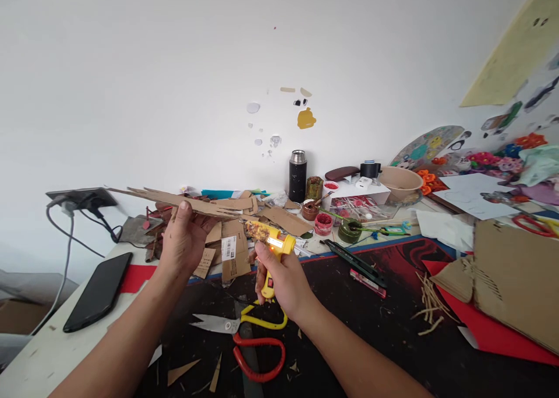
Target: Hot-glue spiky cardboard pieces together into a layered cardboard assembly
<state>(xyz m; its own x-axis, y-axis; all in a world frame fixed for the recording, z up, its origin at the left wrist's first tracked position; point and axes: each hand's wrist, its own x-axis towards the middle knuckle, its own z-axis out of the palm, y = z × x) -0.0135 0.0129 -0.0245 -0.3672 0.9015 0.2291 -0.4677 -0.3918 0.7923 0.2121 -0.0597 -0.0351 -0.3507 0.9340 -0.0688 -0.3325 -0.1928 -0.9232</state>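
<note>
My left hand (182, 240) is raised above the desk, fingers closed on a long flat cardboard piece (174, 199) held nearly level, edge toward me. My right hand (279, 278) grips a yellow hot glue gun (273, 246) with a lit orange indicator. Its nozzle points left and touches the cardboard's right end. Both hands hover over the black mat (393, 334).
Scissors with yellow and red handles (251, 334) lie under my hands. A black phone (98, 290) lies at left, near a power strip (81, 199). Cardboard scraps (244, 223), paint jars (323, 223), a black flask (297, 175), a utility knife (356, 263) and a cardboard sheet (515, 281) crowd the desk.
</note>
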